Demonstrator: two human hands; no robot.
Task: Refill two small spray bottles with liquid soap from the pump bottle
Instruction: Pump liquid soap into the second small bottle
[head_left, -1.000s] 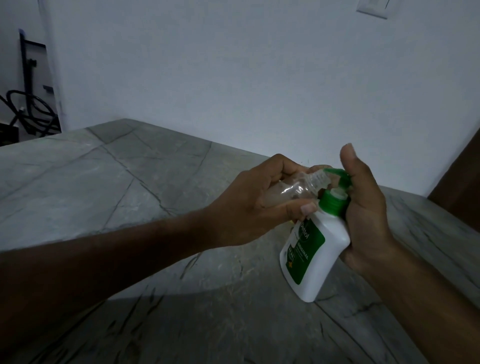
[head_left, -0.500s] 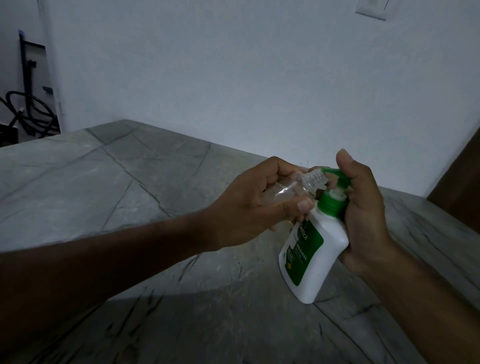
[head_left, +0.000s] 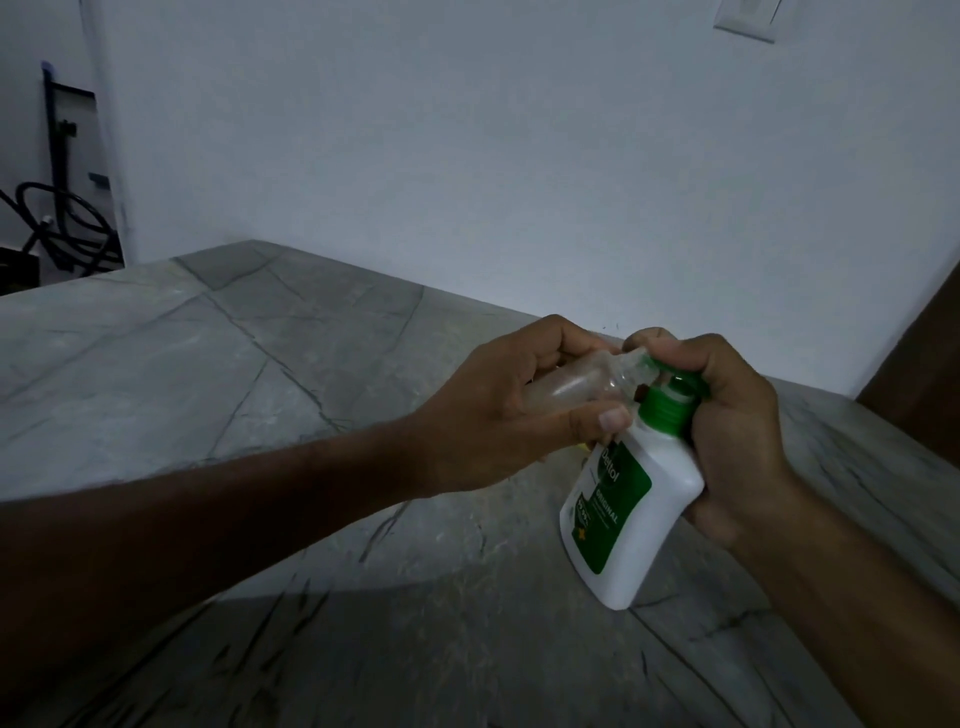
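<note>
Pump bottle (head_left: 631, 499), white with a green label and green collar, is held tilted above the grey marble counter (head_left: 218, 364), its base low and toward the camera, its top leaning away. Right hand (head_left: 727, 415) grasps it from the right side, fingers wrapped behind the body and thumb curled down over the green pump head (head_left: 675, 375). Left hand (head_left: 519, 410) grips a small clear spray bottle (head_left: 566, 387), lying roughly on its side, thumb below and fingers curled over the top. Open neck of the spray bottle points right and meets the pump nozzle just under the right thumb; exact contact there is hidden by the fingers. Liquid level inside the clear bottle cannot be judged in the dim light. White wall (head_left: 519, 156) stands behind the counter, with a switch plate (head_left: 748, 18) at upper right.
</note>
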